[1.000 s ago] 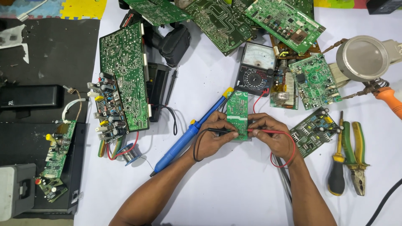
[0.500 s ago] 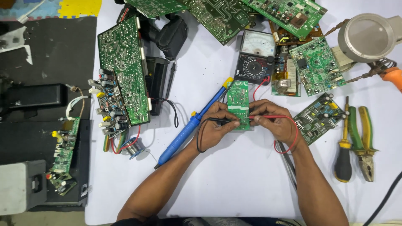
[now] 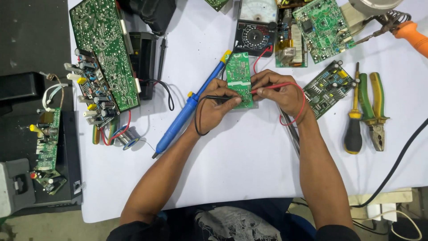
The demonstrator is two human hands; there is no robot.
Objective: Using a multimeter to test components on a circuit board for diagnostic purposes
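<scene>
- Small green circuit board (image 3: 239, 79) is lying flat on white table (image 3: 249, 169), centre-top of view, just below the analog multimeter (image 3: 256, 27).
- Left hand (image 3: 216, 105) is sitting at the board's 8 o'clock, fingers pinched together on black probe (image 3: 220, 97); probe tip is touching the board's lower half.
- Right hand (image 3: 278, 91) is sitting at the board's 3 o'clock, fingers clamped on red probe (image 3: 267, 88), tip coming in from the right edge.
- Fingertips of both hands are resting against the board's edges, seemingly steadying it.
- Handling, judged: board looks light, stiff, thin; solder side probably prickly, parts fragile. Best taken by bare edges, not by components.
- Probes look slim and light, w/ trailing leads that could tug; pen-style pinch suits them.
- Blue desoldering pump (image 3: 191, 105) is lying at the board's 8 o'clock, just beside left hand.
- Pliers (image 3: 374, 111) & screwdriver (image 3: 354, 120) are lying well apart at 3–4 o'clock.
</scene>
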